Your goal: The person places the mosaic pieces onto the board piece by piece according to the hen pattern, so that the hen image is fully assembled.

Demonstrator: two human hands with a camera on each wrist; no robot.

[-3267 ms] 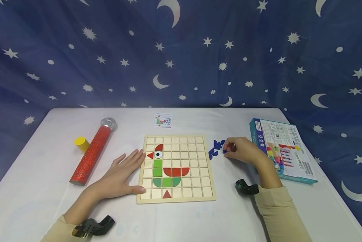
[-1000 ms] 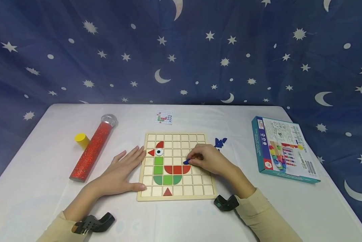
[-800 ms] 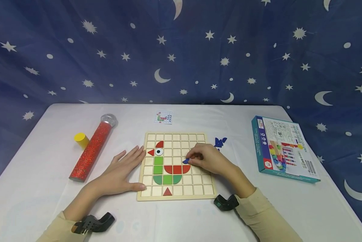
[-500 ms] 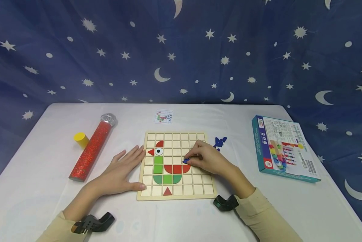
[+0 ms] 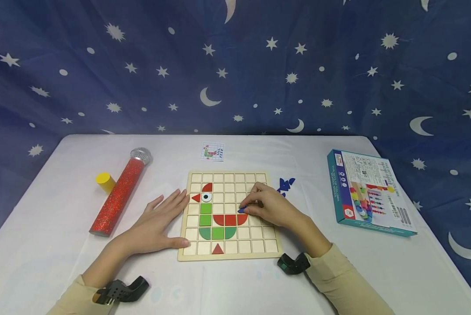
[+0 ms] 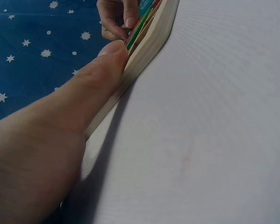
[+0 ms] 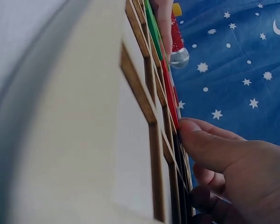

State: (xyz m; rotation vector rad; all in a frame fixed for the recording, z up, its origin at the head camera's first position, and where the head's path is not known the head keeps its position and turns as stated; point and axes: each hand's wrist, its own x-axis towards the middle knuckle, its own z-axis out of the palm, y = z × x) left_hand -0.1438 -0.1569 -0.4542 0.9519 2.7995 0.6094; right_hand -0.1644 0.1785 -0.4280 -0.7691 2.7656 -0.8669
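A wooden grid board (image 5: 229, 258) holds red, green and eye-marked tiles laid out like a bird. My left hand (image 5: 156, 227) lies with fingers spread along the board's left edge, its thumb (image 6: 113, 49) on the frame near the front corner. Over the board, my right hand (image 5: 271, 205) pinches a small blue tile (image 5: 241, 210) between thumb and fingers. That tile is at a square just above the right-hand red tile (image 5: 242, 219), partly hidden by the fingertips. In the right wrist view the thumb (image 7: 191, 128) is right at the board's surface.
Several loose blue tiles (image 5: 286, 184) lie right of the board. Behind it is a small pattern card (image 5: 212, 152). A printed box (image 5: 377, 192) rests at the right; a red microphone-shaped tube (image 5: 119, 197) and a yellow cylinder (image 5: 106, 181) are at the left.
My right hand has moved left from the blue tiles onto the board, bringing one tile along. Over the last second it shifts only slightly, turning the tile. The left hand stays in place.
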